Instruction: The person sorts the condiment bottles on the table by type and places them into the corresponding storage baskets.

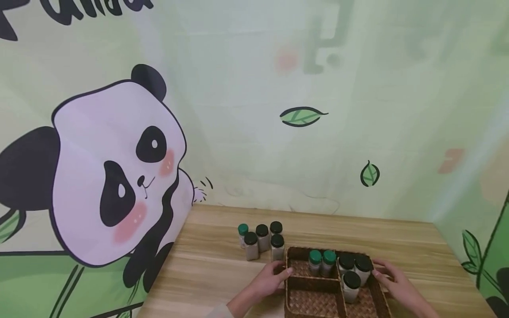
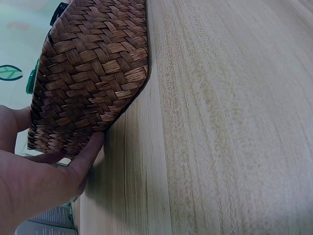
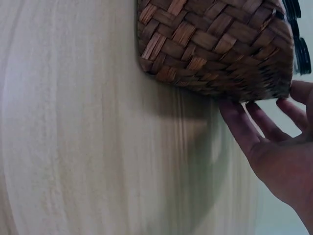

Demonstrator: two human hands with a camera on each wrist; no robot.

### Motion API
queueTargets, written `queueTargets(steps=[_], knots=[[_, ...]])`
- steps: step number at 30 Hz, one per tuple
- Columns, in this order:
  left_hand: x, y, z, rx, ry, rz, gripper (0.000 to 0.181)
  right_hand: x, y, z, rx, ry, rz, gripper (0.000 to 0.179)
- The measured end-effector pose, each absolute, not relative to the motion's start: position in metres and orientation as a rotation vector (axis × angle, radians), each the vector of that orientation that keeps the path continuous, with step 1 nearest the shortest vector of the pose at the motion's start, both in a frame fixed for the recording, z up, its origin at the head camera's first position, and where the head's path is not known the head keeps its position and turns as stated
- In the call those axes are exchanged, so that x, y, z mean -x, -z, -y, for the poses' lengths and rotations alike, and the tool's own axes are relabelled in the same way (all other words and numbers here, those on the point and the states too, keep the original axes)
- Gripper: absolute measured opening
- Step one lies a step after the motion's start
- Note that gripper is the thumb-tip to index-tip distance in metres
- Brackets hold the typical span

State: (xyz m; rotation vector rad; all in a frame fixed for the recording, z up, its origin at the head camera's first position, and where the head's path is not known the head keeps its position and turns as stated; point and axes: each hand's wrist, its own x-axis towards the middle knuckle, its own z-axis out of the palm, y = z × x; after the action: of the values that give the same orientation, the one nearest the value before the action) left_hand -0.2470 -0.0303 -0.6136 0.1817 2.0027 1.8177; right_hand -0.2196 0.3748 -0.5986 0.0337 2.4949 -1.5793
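Observation:
A brown woven basket (image 1: 314, 280) with dividers stands at the front of the table in the head view. My left hand (image 1: 267, 281) grips its left side, thumb over the rim and fingers along the outer wall. On the opposite side, my right hand (image 1: 397, 285) holds the right wall near the far corner. Two green-capped jars (image 1: 321, 263) stand in the far left compartment. Three black-capped jars (image 1: 351, 287) stand on the right side. Both wrist views show fingertips at the lower edge of the woven wall (image 2: 93, 73).
Left of the basket, several black-capped jars (image 1: 252, 250) and one green-capped jar (image 1: 243, 235) stand together on the wooden table (image 1: 210, 260). Behind the table hangs a pale green backdrop (image 1: 238, 132) with a panda drawing.

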Motion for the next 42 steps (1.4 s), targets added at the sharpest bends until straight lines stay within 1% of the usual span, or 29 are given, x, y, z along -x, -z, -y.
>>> queueTargets(steps=[8, 15, 19, 24, 29, 33, 37, 42], knots=[[0.248, 0.614, 0.027, -0.174, -1.794, -2.048, 0.058, 0.221, 0.608, -0.38, -0.136, 1.619, -2.434, 0.064], [0.248, 0.618, 0.03, -0.109, -1.821, -2.078, 0.065, 0.22, 0.613, -0.373, -0.148, 1.563, -2.551, 0.06], [0.249, 0.617, 0.05, -0.164, -1.813, -2.138, 0.064, 0.22, 0.615, -0.368, -0.119, 1.531, -2.613, 0.058], [0.254, 0.598, 0.095, -0.251, -1.738, -2.175, 0.061, 0.22, 0.612, -0.368, -0.188, 1.563, -2.542, 0.064], [0.27, 0.57, 0.139, -0.228, -1.62, -2.438, 0.054, 0.22, 0.61, -0.37, -0.202, 1.593, -2.522, 0.066], [0.29, 0.554, 0.157, -0.154, -1.569, -2.699, 0.045, 0.219, 0.612, -0.371, -0.205, 1.611, -2.523, 0.066], [0.308, 0.552, 0.16, -0.113, -1.615, -2.818, 0.039, 0.218, 0.615, -0.371, -0.195, 1.642, -2.529, 0.064], [0.322, 0.562, 0.157, -0.125, -1.661, -2.861, 0.042, 0.216, 0.618, -0.37, -0.182, 1.637, -2.546, 0.06]])
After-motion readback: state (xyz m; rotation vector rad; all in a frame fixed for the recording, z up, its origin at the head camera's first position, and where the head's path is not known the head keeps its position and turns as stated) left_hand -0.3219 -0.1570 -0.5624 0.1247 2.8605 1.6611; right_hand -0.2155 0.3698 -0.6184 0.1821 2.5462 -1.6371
